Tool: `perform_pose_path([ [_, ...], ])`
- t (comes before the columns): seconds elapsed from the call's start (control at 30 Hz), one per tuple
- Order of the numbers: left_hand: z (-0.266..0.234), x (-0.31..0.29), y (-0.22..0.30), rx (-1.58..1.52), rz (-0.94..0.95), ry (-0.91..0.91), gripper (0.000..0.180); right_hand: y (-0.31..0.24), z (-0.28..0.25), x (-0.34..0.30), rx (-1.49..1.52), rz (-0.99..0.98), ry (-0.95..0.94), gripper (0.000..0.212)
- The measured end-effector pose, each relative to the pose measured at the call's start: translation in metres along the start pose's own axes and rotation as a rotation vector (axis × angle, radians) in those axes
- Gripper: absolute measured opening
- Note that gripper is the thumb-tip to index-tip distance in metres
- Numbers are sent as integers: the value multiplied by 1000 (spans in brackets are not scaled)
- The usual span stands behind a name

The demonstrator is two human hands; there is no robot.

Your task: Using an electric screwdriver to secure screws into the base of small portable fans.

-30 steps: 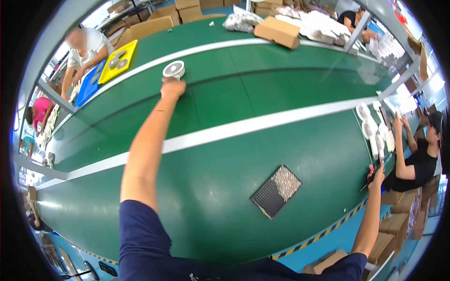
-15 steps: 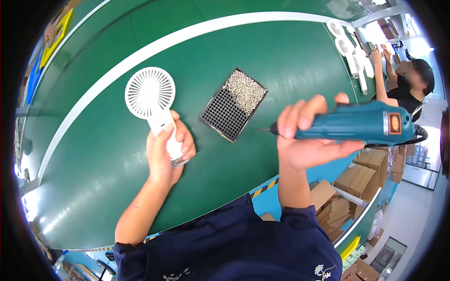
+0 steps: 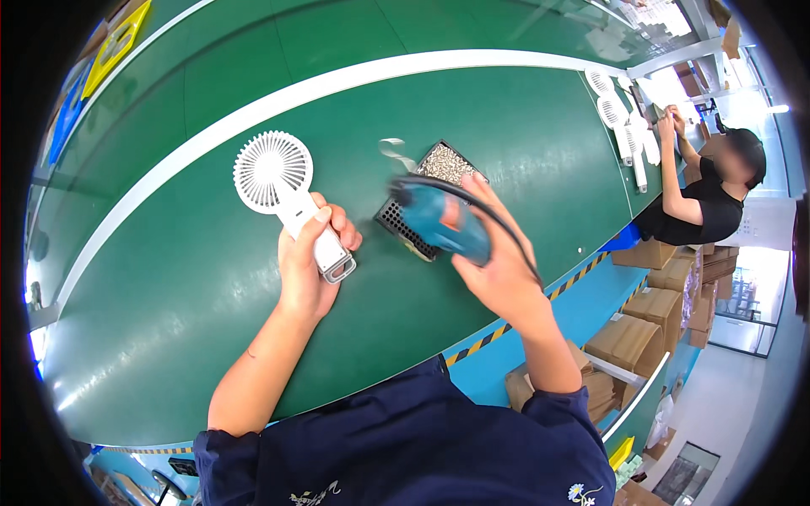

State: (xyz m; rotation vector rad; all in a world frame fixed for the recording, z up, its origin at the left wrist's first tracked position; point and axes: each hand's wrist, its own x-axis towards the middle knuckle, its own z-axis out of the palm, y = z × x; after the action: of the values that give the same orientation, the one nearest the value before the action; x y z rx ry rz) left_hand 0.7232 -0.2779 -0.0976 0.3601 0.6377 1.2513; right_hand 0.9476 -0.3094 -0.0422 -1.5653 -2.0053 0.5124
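My left hand is wrapped around the handle of a small white plastic handheld fan, thumb on top near the base, with the round slatted grille pointing up and away from me over the green worktop. The fan is lifted just clear of the surface rather than resting on it, as far as I can tell. I judge it light and rigid; the thin grille ribs look like the fragile part, so the smooth rectangular handle is the sensible place to hold it, and a firm wrap matters because glossy plastic can slip.

My right hand is closed around a teal electric screwdriver, its black cord looping over my fingers. The tool is blurred, so I cannot make out the bit tip. It sits right over the black perforated screw tray, whose far half is heaped with small silver screws. The screwdriver looks heavier than the fan and well suited to a full-palm grip around its barrel.

A white stripe curves across the worktop beyond the fan. Off to the right, well apart from me, a person in a black shirt handles more white fans lying in a row. Brown cardboard boxes stack below the worktop edge.
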Motion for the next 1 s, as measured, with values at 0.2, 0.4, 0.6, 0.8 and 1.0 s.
perform_pose_path([
  [0.2,-12,1,-6,12,10,45,15,-21,33,-7,-1,-80,-280,48],
  [0.4,-7,-2,-1,-3,-30,-16,14,-19,13,-2,114,166,4,47],
  [0.6,-3,0,-2,77,-19,143,17,-22,22,-6,71,97,-278,48],
  [0.8,-10,0,3,19,-58,-36,16,-32,0,6,411,352,-14,29],
  [1.0,-13,0,2,-25,-160,-94,22,-7,10,43,1374,-158,396,71],
])
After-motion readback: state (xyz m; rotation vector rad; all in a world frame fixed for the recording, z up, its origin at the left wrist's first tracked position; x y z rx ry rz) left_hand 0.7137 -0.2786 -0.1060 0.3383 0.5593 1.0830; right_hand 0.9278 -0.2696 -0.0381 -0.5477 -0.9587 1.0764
